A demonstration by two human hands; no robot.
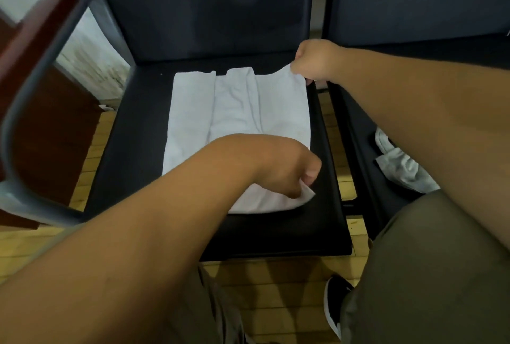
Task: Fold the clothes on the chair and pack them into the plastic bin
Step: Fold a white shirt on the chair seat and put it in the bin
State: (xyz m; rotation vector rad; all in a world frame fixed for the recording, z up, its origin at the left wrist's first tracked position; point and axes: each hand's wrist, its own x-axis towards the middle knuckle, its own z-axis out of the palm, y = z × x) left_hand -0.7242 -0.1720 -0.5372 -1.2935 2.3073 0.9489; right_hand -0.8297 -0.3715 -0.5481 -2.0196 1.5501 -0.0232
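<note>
A white garment [237, 111] lies flat on the black seat of a chair [138, 134], its left side folded inward in a long strip. My left hand [287, 169] pinches the garment's near right corner at the seat's front. My right hand [314, 62] pinches the far right corner, close to the chair's backrest. Both arms reach across the seat, and my left forearm covers the garment's near left part. The plastic bin is not in view.
A second dark chair [358, 123] stands close on the right with a grey garment [403, 167] on its seat. A grey metal frame [41, 73] and dark red furniture [44, 111] stand at left. Wooden floor lies below, with my knee [430, 261] and shoe [335, 305] nearby.
</note>
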